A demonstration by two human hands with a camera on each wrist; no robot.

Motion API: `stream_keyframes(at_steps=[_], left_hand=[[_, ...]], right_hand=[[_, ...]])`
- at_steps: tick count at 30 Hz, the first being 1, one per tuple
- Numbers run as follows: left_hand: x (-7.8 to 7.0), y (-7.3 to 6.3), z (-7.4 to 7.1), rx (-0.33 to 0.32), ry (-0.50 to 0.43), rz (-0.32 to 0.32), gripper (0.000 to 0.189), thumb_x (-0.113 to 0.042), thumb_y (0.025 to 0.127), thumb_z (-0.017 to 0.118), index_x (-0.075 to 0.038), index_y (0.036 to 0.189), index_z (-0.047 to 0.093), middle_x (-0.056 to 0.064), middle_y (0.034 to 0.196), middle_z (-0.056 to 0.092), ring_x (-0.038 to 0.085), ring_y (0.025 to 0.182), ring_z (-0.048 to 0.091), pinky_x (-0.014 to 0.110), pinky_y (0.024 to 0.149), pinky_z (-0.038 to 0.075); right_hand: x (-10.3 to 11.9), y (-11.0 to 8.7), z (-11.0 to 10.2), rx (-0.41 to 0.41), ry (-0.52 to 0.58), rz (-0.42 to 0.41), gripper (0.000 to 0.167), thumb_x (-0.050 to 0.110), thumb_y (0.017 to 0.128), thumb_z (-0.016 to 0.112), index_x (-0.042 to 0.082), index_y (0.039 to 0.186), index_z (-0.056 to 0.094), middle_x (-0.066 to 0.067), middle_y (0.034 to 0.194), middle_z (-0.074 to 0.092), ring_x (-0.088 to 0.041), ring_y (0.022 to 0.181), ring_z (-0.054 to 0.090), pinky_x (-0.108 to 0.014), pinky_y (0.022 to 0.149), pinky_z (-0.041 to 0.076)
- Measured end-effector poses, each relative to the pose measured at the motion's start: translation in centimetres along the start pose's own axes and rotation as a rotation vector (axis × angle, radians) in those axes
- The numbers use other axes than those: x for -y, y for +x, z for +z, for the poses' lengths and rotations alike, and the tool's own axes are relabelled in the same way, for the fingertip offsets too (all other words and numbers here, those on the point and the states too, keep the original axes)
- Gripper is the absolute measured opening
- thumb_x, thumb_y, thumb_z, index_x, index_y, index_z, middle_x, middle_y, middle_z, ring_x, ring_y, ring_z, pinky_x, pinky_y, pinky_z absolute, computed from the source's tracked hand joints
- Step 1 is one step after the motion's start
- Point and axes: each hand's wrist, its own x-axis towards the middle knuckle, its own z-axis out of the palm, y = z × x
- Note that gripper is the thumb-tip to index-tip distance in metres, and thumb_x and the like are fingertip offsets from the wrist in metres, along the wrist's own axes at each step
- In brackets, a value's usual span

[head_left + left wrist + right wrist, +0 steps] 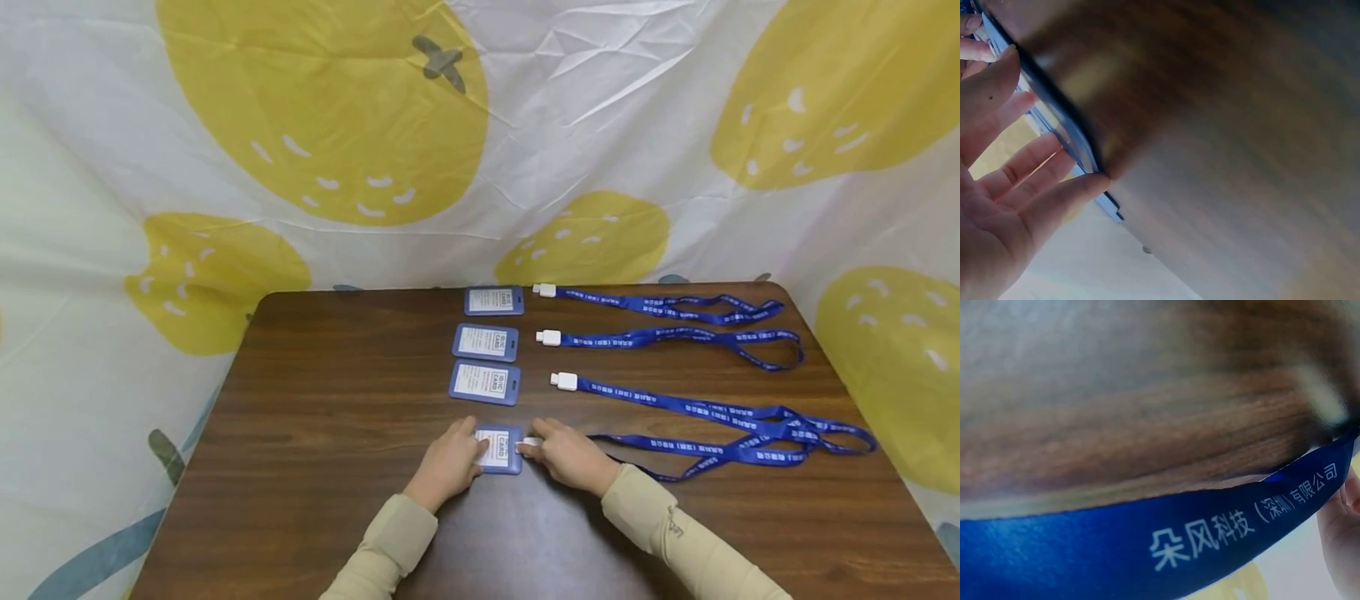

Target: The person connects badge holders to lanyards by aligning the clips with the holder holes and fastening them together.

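Note:
Near the front of the table, my left hand (448,460) grips the left side of a blue ID card holder (511,462), thumb across its face. The left wrist view shows that card holder (1079,139) edge-on, its rim between my thumb and fingers. My right hand (567,456) pinches the white clip (532,441) of a blue lanyard (675,446) right at the holder's slotted end. The fingers mostly cover this clip. From there the strap trails right across the table; in the right wrist view the lanyard (1085,547) stretches wide, with white lettering.
Three more blue card holders, far (493,301), middle (485,342) and near (484,382), lie in a column behind my hands. Beside each lies a lanyard with a white clip (566,382); the nearest strap crosses the held one. A fruit-print cloth (525,167) hangs behind the brown table (322,417).

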Motion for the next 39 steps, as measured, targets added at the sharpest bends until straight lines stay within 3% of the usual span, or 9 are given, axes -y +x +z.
stream_keyframes(at_steps=[6,11,20,31,35,39], left_hand=[[0.1,0.2,-0.1,0.006,-0.047,-0.019,0.029,-0.019,0.07,0.078,-0.008,0.096,0.071,0.006,0.086,0.048,0.021,0.084,0.052,0.033,0.068,0.049],[0.5,-0.2,0.5,-0.044,-0.118,-0.008,0.031,-0.017,0.07,0.077,-0.007,0.099,0.07,0.008,0.089,0.048,0.022,0.085,0.051,0.035,0.069,0.048],[0.5,-0.3,0.2,-0.036,-0.161,-0.05,0.034,-0.015,0.068,0.078,-0.004,0.099,0.068,0.01,0.097,0.053,0.025,0.092,0.052,0.037,0.078,0.048],[0.9,-0.7,0.1,-0.075,-0.204,-0.038,0.038,-0.014,0.073,0.073,0.001,0.106,0.064,0.02,0.117,0.052,0.033,0.11,0.047,0.042,0.091,0.043],[1.2,-1.2,-0.2,-0.072,-0.208,-0.078,0.035,-0.016,0.079,0.067,0.001,0.11,0.063,0.02,0.118,0.052,0.032,0.111,0.047,0.043,0.087,0.045],[1.5,-1.4,-0.5,-0.139,-0.209,-0.101,0.028,-0.015,0.082,0.065,-0.001,0.106,0.065,0.016,0.11,0.057,0.029,0.104,0.052,0.042,0.083,0.048]], right_hand=[[-0.1,-0.1,-0.5,0.024,-0.017,-0.03,0.021,0.011,0.083,0.065,0.011,0.103,0.07,-0.004,0.081,0.051,-0.017,0.07,0.051,-0.028,0.062,0.047],[-0.2,-0.2,-0.4,0.029,-0.002,-0.038,0.025,0.009,0.082,0.066,0.014,0.106,0.069,-0.005,0.083,0.051,-0.018,0.073,0.052,-0.028,0.065,0.047],[-0.1,-0.4,-0.8,0.063,0.087,0.087,0.03,0.005,0.075,0.07,0.011,0.105,0.069,-0.002,0.083,0.055,-0.015,0.074,0.053,-0.028,0.065,0.047],[-0.3,-1.8,-1.6,0.06,-0.035,0.171,0.037,0.008,0.071,0.073,0.006,0.107,0.066,-0.004,0.083,0.056,-0.019,0.074,0.053,-0.034,0.065,0.048],[-0.4,-2.5,-2.0,0.038,-0.065,0.191,0.034,0.012,0.073,0.073,0.005,0.105,0.066,-0.005,0.085,0.059,-0.021,0.077,0.055,-0.037,0.067,0.048],[-0.4,-3.0,-2.3,-0.009,-0.088,0.215,0.023,0.015,0.072,0.073,0.003,0.09,0.065,-0.005,0.082,0.059,-0.022,0.077,0.055,-0.038,0.066,0.047]])
